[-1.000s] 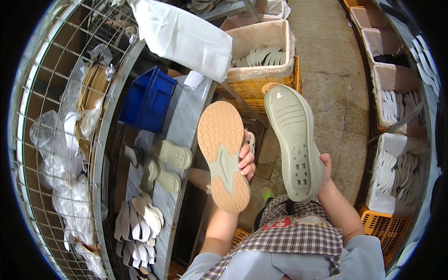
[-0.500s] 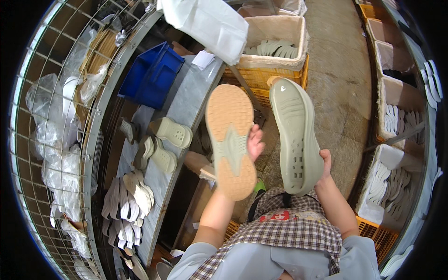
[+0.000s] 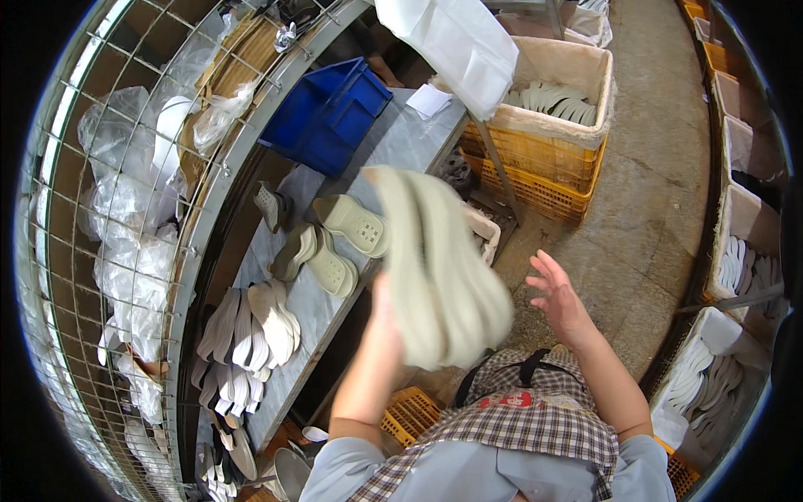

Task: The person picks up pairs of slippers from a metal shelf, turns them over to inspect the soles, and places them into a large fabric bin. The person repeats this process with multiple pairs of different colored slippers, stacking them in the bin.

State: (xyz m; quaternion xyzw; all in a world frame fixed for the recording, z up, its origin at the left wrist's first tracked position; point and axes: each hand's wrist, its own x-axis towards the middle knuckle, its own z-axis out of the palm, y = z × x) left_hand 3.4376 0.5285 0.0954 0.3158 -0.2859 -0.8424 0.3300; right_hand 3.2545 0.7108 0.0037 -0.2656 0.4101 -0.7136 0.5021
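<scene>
My left hand (image 3: 386, 314) grips two pale grey-green shoe soles (image 3: 447, 276) pressed together side by side, smeared by motion, in front of my chest. Most of its fingers are hidden behind them. To their right, my right hand (image 3: 559, 303) is raised with its fingers apart and nothing in it. Left of the soles, on a grey metal bench, lie a similar sole with square holes (image 3: 355, 224) and another one (image 3: 331, 266) close to it. Bundles of thin white and grey sole-shaped pieces (image 3: 272, 326) lie nearer me.
The metal bench (image 3: 410, 138) carries a blue bin (image 3: 326, 117). Beyond stands a cloth-lined yellow crate (image 3: 535, 159) of soles, with a white sheet (image 3: 456, 50) hanging beside it. A wire mesh panel (image 3: 125, 243) borders the left. Lined crates (image 3: 711, 360) line the right side.
The two soles, held apart before, are now together in my left hand and turned. My right hand has let go of its sole and opened. The view has shifted left.
</scene>
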